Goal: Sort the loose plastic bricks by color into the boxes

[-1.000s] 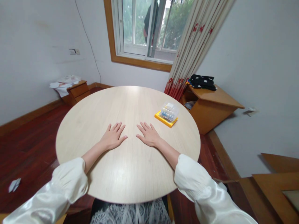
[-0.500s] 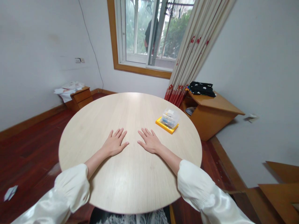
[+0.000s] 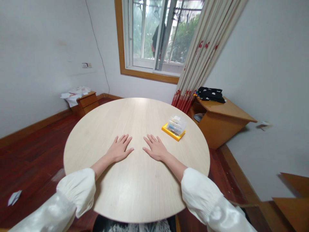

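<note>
Both palms rest flat on a round, pale wooden table (image 3: 135, 190). My left hand (image 3: 119, 150) lies left of the middle with its fingers spread, holding nothing. Opposite it, my right hand (image 3: 155, 149) is also spread and bare, its thumb pointing toward the left one. A gap of tabletop separates the two. Beyond my right hand, up and to the right, sits a clear plastic case (image 3: 176, 124) on a yellow base (image 3: 172, 133). Some small blue and dark items show through the plastic, too blurred to name. Neither hand touches the case.
A wooden cabinet (image 3: 217, 125) stands right of the table with folded black cloth (image 3: 210, 94) on top. At the far left, papers (image 3: 76, 91) lie on a small drawer unit (image 3: 88, 102). A long curtain (image 3: 205, 51) hangs beside the window (image 3: 147, 35), with a dark figure outside.
The view has shifted slightly, so the whole room appears a little lower and to the right. My hands stay flat in the same places on the table, and the case has not moved.
</note>
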Tool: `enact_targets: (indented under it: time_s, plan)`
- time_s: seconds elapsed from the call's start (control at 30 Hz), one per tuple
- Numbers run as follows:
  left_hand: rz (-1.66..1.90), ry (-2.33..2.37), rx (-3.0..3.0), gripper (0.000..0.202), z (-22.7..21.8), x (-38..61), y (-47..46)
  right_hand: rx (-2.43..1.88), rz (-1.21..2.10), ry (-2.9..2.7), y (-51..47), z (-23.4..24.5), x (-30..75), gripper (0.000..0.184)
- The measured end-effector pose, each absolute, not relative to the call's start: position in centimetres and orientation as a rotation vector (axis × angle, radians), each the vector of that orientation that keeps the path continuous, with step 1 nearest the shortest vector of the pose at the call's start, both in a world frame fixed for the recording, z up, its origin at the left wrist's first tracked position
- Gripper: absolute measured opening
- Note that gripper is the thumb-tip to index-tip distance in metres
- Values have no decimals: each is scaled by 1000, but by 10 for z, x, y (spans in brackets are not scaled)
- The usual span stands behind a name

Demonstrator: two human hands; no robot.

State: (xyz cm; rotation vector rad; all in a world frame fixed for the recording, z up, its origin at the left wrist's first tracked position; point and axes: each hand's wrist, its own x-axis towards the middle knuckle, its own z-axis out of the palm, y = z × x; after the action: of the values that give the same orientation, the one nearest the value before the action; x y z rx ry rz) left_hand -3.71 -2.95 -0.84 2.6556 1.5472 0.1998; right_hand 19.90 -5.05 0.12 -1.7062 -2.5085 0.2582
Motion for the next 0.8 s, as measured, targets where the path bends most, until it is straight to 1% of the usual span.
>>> enact_targets:
  time_s: [0.27, 0.37, 0.47, 0.53, 0.67, 0.7, 0.8]
  plan:
    - [348, 1493, 2619, 66, -13, -40, -28, -1679, 256, -2485, -51, 0, 200, 67]
    - [515, 1437, 2586, 62, -16, -44, -28, -1651, 235, -2456, -51, -4, 200, 66]
    - [752, 1403, 2550, 56, -17, -47, -28, -1556, 140, -2381, -53, -7, 202, 64]
    - [925, 1368, 2524, 48, -16, -48, -29, -1455, 39, -2284, -54, -9, 203, 56]
    - [1232, 1368, 2441, 24, -9, -49, -34, -1294, -146, -2055, -56, -10, 207, 28]
    - [1295, 1405, 2407, 23, -8, -50, -35, -1276, -194, -2009, -55, -11, 208, 26]
    - [1439, 1533, 2260, 37, -6, -51, -38, -1231, -309, -1905, -55, -12, 211, 39]
